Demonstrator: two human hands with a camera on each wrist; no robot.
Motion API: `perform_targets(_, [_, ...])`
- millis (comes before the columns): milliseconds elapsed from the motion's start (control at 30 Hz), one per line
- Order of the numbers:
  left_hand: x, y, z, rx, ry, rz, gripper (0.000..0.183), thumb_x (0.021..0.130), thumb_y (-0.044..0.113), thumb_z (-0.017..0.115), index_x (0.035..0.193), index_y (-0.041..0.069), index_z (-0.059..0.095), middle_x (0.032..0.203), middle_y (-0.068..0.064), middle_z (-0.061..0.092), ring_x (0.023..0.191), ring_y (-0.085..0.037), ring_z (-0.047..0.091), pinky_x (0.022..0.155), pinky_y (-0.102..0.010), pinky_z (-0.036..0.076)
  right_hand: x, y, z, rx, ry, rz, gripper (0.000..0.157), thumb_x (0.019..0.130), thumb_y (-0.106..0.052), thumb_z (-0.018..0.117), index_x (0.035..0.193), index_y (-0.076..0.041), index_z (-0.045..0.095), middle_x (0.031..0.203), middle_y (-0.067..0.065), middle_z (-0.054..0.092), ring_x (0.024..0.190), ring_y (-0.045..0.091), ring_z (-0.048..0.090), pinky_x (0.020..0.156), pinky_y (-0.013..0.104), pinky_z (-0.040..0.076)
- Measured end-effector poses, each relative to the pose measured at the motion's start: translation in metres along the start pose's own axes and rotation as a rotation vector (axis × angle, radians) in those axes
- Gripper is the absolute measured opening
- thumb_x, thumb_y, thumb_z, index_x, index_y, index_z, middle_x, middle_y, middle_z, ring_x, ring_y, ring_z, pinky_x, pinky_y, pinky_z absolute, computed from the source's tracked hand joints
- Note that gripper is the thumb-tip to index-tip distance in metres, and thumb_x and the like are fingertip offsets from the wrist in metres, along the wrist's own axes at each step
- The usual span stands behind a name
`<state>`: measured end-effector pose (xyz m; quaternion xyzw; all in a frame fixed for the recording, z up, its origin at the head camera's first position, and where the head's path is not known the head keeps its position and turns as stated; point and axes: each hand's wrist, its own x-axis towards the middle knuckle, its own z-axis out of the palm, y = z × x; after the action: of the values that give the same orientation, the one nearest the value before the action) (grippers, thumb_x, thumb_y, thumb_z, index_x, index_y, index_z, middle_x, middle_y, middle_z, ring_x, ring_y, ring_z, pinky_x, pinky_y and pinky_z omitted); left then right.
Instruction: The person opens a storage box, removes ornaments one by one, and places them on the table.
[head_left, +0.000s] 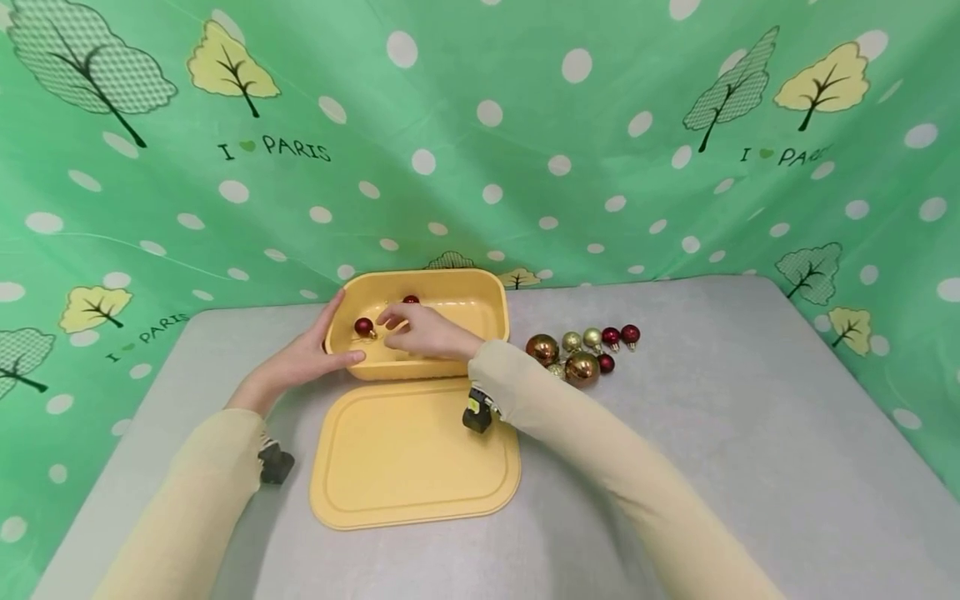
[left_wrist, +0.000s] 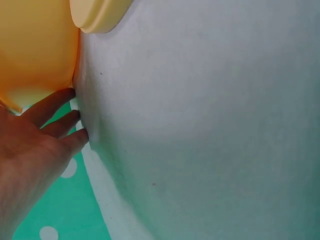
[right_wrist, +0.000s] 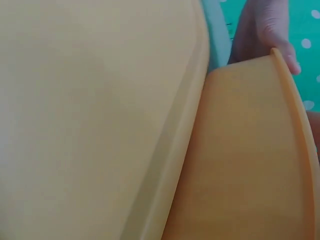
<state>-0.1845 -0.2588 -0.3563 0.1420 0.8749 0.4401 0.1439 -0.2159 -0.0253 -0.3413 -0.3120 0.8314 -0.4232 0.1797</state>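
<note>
A yellow open box (head_left: 480,283) stands at the back of the table. Inside it lie a dark red bauble (head_left: 363,327) near the left end and another red bauble (head_left: 410,300) by the back wall, partly covered by my right hand. My left hand (head_left: 311,354) holds the box's left end, thumb over the rim and fingers along the outer wall; the left wrist view shows those fingers (left_wrist: 59,125) against it. Inside the box hovers my right hand (head_left: 427,333), fingers loosely bent, thumb apart from them, no object seen between. The right wrist view does not show these fingers.
A yellow lid (head_left: 416,458) lies flat in front of the box. Right of the box sit large gold baubles (head_left: 582,368), small pale gold baubles (head_left: 572,341) and small red baubles (head_left: 631,334) in a cluster. A green printed curtain (head_left: 570,167) hangs behind the table.
</note>
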Motion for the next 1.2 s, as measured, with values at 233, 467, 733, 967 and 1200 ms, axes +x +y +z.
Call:
perform_targets(233, [0.000,0.000,-0.001,0.013,-0.002,0.009,0.108,0.088,0.028,0.071,0.154,0.025,-0.014,0.159,-0.020,-0.009,0.142,-0.045,0.006,0.110,-0.061,0.015,0.016,-0.009,0.012,0.058,0.028,-0.026,0.031,0.092,-0.006,0.062,0.122,0.001,0.060,0.121,0.015,0.061,0.101,0.020,0.060,0.076,0.021,0.050])
perform_targets(467, [0.003,0.000,0.002,0.002,-0.015,0.000,0.107,0.089,0.030,0.070,0.154,0.028,-0.015,0.159,-0.019,-0.010,0.142,-0.043,0.006,0.111,-0.059,0.015,0.024,-0.003,0.015,0.182,0.083,0.080,0.035,0.094,-0.007,0.060,0.128,0.002,0.056,0.128,0.017,0.057,0.104,0.025,0.062,0.074,0.031,0.055])
perform_targets(733, [0.003,0.001,0.002,0.007,-0.011,-0.005,0.108,0.089,0.031,0.070,0.154,0.028,-0.015,0.158,-0.021,-0.008,0.142,-0.043,0.007,0.111,-0.059,0.013,0.028,0.001,0.018,0.056,-0.020,0.032,0.047,0.091,-0.008,0.064,0.135,0.000,0.052,0.128,0.015,0.059,0.117,0.020,0.055,0.091,0.020,0.044])
perform_targets(967, [0.002,0.000,0.001,-0.014,-0.023,0.022,0.108,0.089,0.024,0.071,0.154,0.027,-0.016,0.158,-0.019,-0.012,0.142,-0.043,0.002,0.111,-0.060,0.010,0.029,0.002,0.022,0.031,-0.147,-0.025,0.040,0.093,-0.008,0.064,0.131,0.003,0.056,0.124,0.014,0.062,0.112,0.017,0.058,0.088,0.014,0.042])
perform_targets(1200, [0.000,-0.004,-0.001,-0.006,-0.017,0.036,0.110,0.087,0.023,0.072,0.154,0.024,-0.016,0.158,-0.020,-0.011,0.142,-0.043,0.000,0.111,-0.061,0.010,0.030,0.001,0.024,0.027,-0.226,-0.041,0.027,0.093,-0.005,0.062,0.118,0.002,0.066,0.115,0.010,0.067,0.102,0.012,0.060,0.086,0.013,0.043])
